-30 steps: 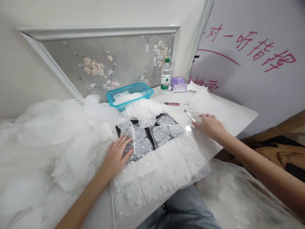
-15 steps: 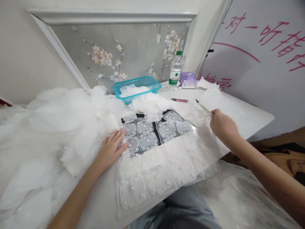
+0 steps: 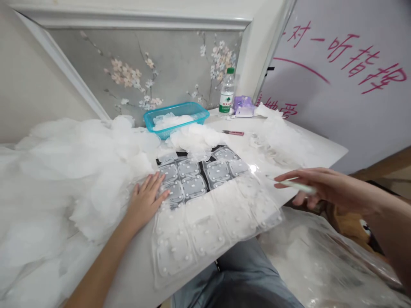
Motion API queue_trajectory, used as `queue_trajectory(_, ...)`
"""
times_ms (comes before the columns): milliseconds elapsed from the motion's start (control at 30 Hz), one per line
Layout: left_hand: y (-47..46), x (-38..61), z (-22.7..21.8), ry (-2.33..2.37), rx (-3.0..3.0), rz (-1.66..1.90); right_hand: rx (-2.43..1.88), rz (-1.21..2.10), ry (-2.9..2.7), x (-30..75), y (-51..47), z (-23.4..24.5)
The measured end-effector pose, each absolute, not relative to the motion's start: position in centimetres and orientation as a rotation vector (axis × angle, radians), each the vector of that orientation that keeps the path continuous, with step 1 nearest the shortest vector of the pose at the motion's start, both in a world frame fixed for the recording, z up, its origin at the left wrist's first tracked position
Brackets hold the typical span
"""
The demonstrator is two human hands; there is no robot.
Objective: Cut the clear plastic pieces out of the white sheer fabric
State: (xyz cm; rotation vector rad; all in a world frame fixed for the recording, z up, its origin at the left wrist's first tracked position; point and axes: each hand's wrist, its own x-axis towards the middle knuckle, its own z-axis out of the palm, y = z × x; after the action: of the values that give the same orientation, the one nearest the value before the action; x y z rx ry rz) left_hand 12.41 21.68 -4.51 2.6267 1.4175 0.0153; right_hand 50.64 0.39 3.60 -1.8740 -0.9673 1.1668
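- Left hand [image 3: 144,201]: open, palm down, fingers spread, lying flat at the left edge of a clear plastic blister sheet [image 3: 218,214]; the fingertips reach onto its grey-looking cells, and nothing is gripped.
- Right hand [image 3: 327,186]: closed around a slim, pale craft knife [image 3: 293,185], the fingers curled under it and the index finger stretched along it. The hand is raised beside the sheet's right side, and the tip points toward the sheet; whether it touches cannot be told.
- Blister sheet: lies across a white table [image 3: 321,149] and runs toward the person's lap, its square moulded cells dotted with small white studs. A black backing [image 3: 199,164] shows beneath the far cells.
- Around it: white sheer fabric [image 3: 64,179] billows in a large mass to the left, and a smaller white heap [image 3: 192,141] sits against the sheet's far edge.
- Table's far side: a blue plastic basket [image 3: 189,125] holding white material, a water bottle [image 3: 226,96], a purple packet [image 3: 242,105] and a pink-handled tool [image 3: 233,133].
- Below the table, right: a clear plastic bag [image 3: 321,256] beside the person's jeans [image 3: 237,269].
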Motion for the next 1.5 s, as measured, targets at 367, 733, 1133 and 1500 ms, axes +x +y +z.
queue_trajectory(367,20.6,16.5,-4.4,1.613,2.339,0.245,-0.977,1.096,-0.860,37.8,13.2,3.9)
queue_trajectory(733,20.5,16.2,-4.7,1.617,2.330,0.307,-0.879,1.430,-0.680,32.0,22.7,-3.4)
queue_trajectory(1133,21.6,14.7,-4.7,1.598,2.472,0.413,-1.000,1.469,-1.372,34.3,22.1,-4.5)
queue_trajectory(1500,21.5,14.8,-4.8,1.603,2.466,0.418,-1.036,1.301,-1.790,35.7,22.1,-4.2)
